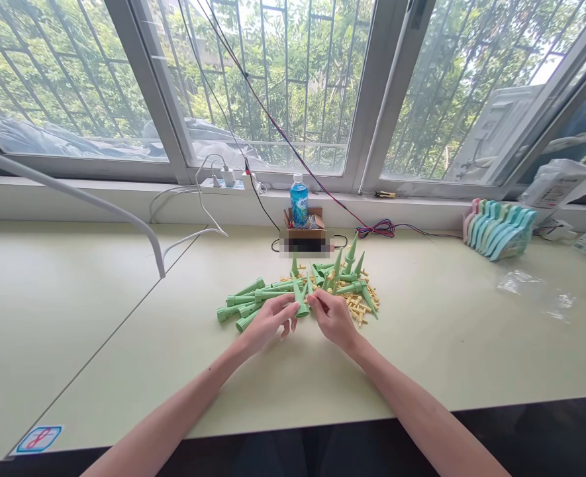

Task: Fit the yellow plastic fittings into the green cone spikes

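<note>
Left hand [271, 318] pinches green cone [301, 309] in front of other cones [259, 295] and yellow pegs [360, 311] on surface [297, 384]. Right hand [333, 320] close beside it; cannot tell whether it pinches anything. Best keep held cone steady, work right fingertips gently.

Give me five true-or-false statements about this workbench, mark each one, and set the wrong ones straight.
1. The left hand holds a green cone. True.
2. Small yellow pieces lie on the table among green parts. True.
3. The right hand lies spread flat, away from the cone. False: it is curled in a pinch close beside the cone; whether it grips anything is too small to tell.
4. The bottle of blue liquid stands upright beyond the pile, towards the window. True.
5. The row of pastel pieces stands left of the bottle. False: it stands to the right.
</note>
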Tool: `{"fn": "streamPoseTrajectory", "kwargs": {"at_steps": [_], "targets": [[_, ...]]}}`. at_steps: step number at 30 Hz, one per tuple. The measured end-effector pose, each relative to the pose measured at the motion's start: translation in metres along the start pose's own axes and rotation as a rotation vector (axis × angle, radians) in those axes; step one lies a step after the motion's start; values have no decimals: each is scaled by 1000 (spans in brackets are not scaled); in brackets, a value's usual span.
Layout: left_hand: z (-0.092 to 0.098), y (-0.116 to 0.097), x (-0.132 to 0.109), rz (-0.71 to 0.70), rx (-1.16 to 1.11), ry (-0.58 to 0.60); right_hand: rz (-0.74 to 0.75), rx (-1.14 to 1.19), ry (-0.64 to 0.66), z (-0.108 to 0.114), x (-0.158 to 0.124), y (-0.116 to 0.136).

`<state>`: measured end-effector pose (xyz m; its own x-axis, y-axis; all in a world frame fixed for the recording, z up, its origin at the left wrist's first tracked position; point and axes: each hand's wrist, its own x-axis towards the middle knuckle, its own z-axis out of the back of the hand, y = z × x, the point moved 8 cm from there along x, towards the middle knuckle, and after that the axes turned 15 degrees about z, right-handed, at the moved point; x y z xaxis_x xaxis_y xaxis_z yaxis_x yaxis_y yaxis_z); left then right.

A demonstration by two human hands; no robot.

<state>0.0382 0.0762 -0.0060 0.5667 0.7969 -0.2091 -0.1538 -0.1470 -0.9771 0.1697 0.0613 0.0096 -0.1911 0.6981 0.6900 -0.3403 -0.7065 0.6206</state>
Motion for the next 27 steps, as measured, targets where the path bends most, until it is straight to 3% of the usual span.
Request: {"fn": "streamPoseTrajectory", "kwargs": {"at_steps": [9,17,27], "targets": [[-1,6,0,-25,133,-29,-30,-18,8,1,-1,-4],[0,-9,-6,-245,380,-224,-43,-82,17,1,-1,-5],[6,-14,-9,-283,410,-398,-61,-75,-48,2,0,-2]]}}
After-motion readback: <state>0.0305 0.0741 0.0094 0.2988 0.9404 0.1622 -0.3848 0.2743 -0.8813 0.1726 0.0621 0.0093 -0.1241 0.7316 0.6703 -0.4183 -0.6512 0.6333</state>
